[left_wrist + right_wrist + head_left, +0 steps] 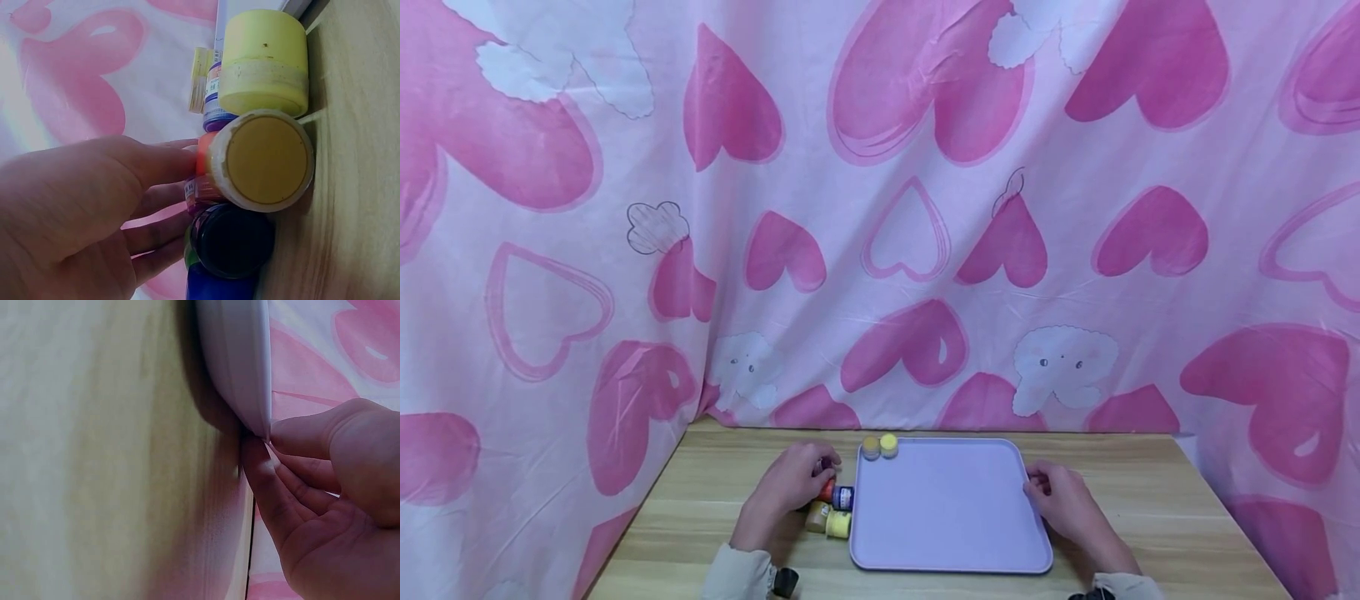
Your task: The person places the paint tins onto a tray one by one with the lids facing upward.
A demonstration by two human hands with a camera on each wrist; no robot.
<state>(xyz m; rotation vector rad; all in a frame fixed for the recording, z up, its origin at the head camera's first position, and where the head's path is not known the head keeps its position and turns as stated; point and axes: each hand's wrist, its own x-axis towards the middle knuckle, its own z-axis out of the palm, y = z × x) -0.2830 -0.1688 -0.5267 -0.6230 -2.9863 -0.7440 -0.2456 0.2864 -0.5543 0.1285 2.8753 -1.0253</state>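
My left hand (793, 477) is over a cluster of small jars left of the lilac tray (947, 508). In the left wrist view, its thumb and fingers close around a small red jar (203, 190), partly hidden behind an ochre-lidded jar (269, 164). Around it lie a yellow jar (265, 62), a dark-lidded jar (232, 240) and a blue-purple jar (843, 498). On the tray's far left corner stand an ochre-lidded jar (870, 447) and a yellow-lidded jar (889, 446). My right hand (1063, 497) pinches the tray's right rim between thumb and fingers.
The tray lies on a wooden table (1157, 508). A pink curtain (910, 333) with hearts hangs behind the table and along its sides. The cluster of jars sits close against the tray's left edge.
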